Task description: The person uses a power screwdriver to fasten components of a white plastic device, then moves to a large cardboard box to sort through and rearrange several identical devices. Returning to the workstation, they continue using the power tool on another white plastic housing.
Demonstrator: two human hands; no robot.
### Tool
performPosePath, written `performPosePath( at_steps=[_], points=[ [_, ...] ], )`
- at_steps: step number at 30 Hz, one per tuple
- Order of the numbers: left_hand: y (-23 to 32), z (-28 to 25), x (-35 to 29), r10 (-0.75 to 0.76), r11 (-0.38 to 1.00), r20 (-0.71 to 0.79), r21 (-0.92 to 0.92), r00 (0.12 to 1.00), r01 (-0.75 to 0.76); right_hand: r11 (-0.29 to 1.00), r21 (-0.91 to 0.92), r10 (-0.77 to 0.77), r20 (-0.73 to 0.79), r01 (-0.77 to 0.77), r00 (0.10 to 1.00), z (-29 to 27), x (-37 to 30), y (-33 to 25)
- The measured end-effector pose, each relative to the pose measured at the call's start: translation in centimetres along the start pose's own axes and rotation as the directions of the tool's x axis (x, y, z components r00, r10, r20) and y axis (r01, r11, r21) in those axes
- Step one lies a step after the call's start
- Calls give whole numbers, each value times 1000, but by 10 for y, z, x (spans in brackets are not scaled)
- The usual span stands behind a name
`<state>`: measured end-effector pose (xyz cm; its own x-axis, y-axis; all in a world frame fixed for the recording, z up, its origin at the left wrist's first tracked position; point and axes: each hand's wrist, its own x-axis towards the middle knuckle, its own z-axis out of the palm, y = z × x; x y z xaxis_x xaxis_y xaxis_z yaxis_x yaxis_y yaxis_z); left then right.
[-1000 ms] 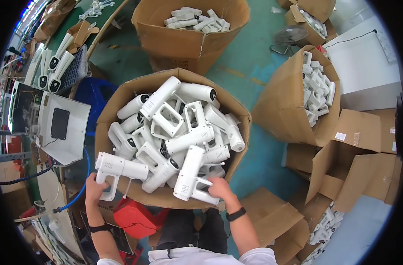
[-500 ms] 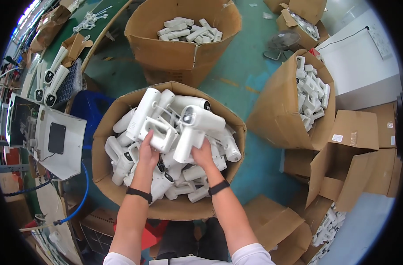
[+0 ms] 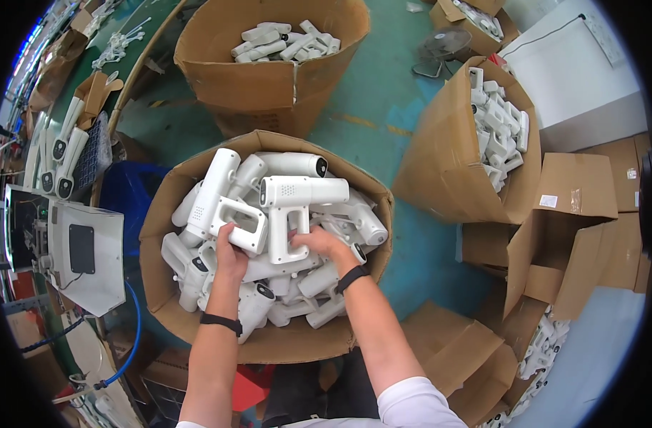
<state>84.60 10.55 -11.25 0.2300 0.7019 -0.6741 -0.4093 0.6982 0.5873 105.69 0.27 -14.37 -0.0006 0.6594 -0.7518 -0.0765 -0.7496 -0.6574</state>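
A large cardboard box (image 3: 286,352) in front of me holds a heap of white plastic gun-shaped devices. My left hand (image 3: 231,255) is closed on the looped handle of one white gun-shaped device (image 3: 213,189), which lies tilted on the heap. In my right hand (image 3: 324,244) is a second gun-shaped device (image 3: 315,191), gripped low on its handle. Its barrel lies level, with a small patch of holes on the side. The two devices are side by side above the pile. The fingertips of both hands are partly hidden by the handles.
Another tall box (image 3: 254,89) of white devices stands beyond, and a third box (image 3: 440,157) stands to the right. An open carton (image 3: 547,250) sits at the right. On the left are a workbench (image 3: 112,75) and a white-framed unit (image 3: 97,253). A fan (image 3: 443,46) stands farther back.
My right hand has turned its device, so the barrel now lies level with its perforated side showing. The left device stays in my left hand. The whole view has shifted slightly.
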Motion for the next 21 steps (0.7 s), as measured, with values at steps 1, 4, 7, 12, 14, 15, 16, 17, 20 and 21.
performPosePath(
  at_steps=[1, 4, 7, 12, 14, 15, 16, 17, 20, 21],
  points=[
    [6, -1, -3, 12, 1000, 1, -8, 1000, -12, 994, 103, -38, 38, 34, 999, 10, 1, 3],
    [9, -4, -6, -1, 1000, 87, 25, 996, -1, 945, 318, -98, 34, 83, 995, 27, -7, 17],
    [15, -21, -4, -39, 999, 124, 3, 991, 39, 908, 388, -171, 2, 157, 985, 50, -38, 10],
    [8, -5, -59, -55, 998, 178, 31, 983, 50, 736, 478, -344, -345, 479, 873, 83, -105, 55],
    [22, -11, -82, -25, 998, 194, 61, 981, 13, 809, 319, -286, -519, 493, 805, 85, -177, 46],
    [21, -4, -98, -2, 997, 173, 71, 985, -11, 771, 359, -292, -536, 527, 792, 79, -211, 50],
    [16, 1, -113, 18, 996, 156, 80, 988, -31, 780, 153, -365, -677, 607, 639, 76, -239, 67],
    [11, -1, -128, 3, 993, 227, 113, 974, -29, 781, 247, -309, -646, 574, 698, 68, -274, 81],
    [-29, 30, -188, -112, 970, 395, 242, 912, 15, 433, 570, -216, -686, 698, 695, 59, -374, 156],
    [-52, 45, -212, -134, 959, 368, 282, 920, 26, 431, 521, -161, -759, 737, 631, 58, -408, 185]
  ],
)
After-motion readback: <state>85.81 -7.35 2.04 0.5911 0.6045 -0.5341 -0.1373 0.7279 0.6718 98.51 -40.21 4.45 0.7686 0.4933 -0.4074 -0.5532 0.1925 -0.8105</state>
